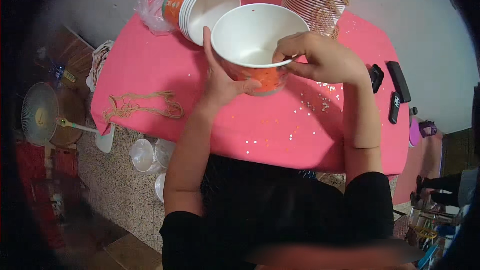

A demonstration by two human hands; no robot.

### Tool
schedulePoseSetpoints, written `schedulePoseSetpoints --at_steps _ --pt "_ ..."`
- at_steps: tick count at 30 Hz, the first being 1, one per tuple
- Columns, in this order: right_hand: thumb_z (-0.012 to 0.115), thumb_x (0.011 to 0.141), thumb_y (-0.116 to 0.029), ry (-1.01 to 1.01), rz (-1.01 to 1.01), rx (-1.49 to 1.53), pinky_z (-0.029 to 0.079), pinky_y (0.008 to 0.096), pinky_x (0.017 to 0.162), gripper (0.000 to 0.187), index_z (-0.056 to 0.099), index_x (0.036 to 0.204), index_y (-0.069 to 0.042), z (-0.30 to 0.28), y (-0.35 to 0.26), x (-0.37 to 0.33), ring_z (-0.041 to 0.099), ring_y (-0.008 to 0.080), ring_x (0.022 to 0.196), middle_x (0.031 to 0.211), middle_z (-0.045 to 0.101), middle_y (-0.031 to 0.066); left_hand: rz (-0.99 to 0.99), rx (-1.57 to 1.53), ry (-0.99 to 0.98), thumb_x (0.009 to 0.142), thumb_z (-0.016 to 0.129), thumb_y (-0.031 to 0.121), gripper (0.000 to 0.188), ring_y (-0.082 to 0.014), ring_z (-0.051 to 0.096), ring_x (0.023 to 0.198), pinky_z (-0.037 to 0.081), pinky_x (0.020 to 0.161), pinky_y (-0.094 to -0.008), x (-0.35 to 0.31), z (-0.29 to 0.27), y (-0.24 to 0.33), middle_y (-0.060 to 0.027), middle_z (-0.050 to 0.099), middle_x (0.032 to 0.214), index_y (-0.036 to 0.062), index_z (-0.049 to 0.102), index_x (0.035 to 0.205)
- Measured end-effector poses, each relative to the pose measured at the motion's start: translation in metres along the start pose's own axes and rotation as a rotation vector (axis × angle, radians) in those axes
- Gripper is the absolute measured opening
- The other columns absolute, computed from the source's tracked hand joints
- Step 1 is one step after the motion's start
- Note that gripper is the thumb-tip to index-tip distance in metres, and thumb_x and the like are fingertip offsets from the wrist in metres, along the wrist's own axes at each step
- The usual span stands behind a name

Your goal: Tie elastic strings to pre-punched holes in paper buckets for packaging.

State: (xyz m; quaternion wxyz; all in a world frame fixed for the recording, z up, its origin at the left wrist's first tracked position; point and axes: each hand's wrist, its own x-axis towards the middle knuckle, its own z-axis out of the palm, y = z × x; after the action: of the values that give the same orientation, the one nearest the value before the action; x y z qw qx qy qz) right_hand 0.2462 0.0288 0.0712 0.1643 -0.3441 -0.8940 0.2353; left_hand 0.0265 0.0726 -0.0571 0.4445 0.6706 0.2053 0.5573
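A large paper bucket [255,77], white inside and patterned orange outside, is tilted toward me over the pink-covered table. My left hand [220,77] supports its left side, thumb across the front wall and fingers up along the side. At the right part of the near rim, my right hand [312,57] is closed in a pinch, with fingers inside the bucket and thumb outside. Whether something small, such as cord, lies between those fingertips is hidden. One small round hole shows just under the far rim.
Nested paper buckets [212,10] lie sideways at the back left beside a clear plastic bag [152,7]. A tall bucket stack [315,0] with tan cords stands back right. Loose tan cord [145,106] lies left. Small dots [322,102] scatter rightward, near a remote control [394,107].
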Motion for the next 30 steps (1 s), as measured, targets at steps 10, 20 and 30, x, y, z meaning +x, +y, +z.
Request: schedulePoseSetpoints --at_steps 10,20,30 --pt "0.053 0.07 0.007 0.121 -0.081 0.039 0.045 0.0308 0.07 0.023 0.058 0.09 -0.001 0.012 -0.001 0.004 0.056 0.0219 0.076 0.082 0.058 0.0083 -0.019 0.109 -0.002 0.051 0.092 0.02 0.143 -0.0307 0.035 0.133 0.033 0.11 -0.0457 -0.001 -0.005 0.008 -0.0179 0.026 0.146 0.0154 -0.012 0.149" --pt "0.054 0.066 0.0 0.097 -0.012 0.001 0.038 0.0288 0.055 0.013 0.049 0.078 -0.002 0.018 -0.003 0.011 0.045 0.0162 0.063 0.068 0.045 0.0048 -0.036 0.012 -0.011 0.053 0.092 0.022 0.143 -0.0327 0.037 0.132 0.035 0.109 -0.0482 0.001 -0.004 0.004 -0.0203 0.031 0.144 0.0179 -0.015 0.148" --pt "0.063 0.069 -0.004 0.113 0.021 0.007 0.038 0.0295 0.054 0.017 0.046 0.073 -0.003 0.023 -0.002 0.014 0.043 0.0169 0.06 0.064 0.043 0.0057 0.003 0.094 -0.007 0.053 0.092 0.022 0.14 -0.0333 0.039 0.131 0.037 0.108 -0.0474 -0.001 -0.007 -0.002 -0.0222 0.034 0.141 0.0162 -0.012 0.148"
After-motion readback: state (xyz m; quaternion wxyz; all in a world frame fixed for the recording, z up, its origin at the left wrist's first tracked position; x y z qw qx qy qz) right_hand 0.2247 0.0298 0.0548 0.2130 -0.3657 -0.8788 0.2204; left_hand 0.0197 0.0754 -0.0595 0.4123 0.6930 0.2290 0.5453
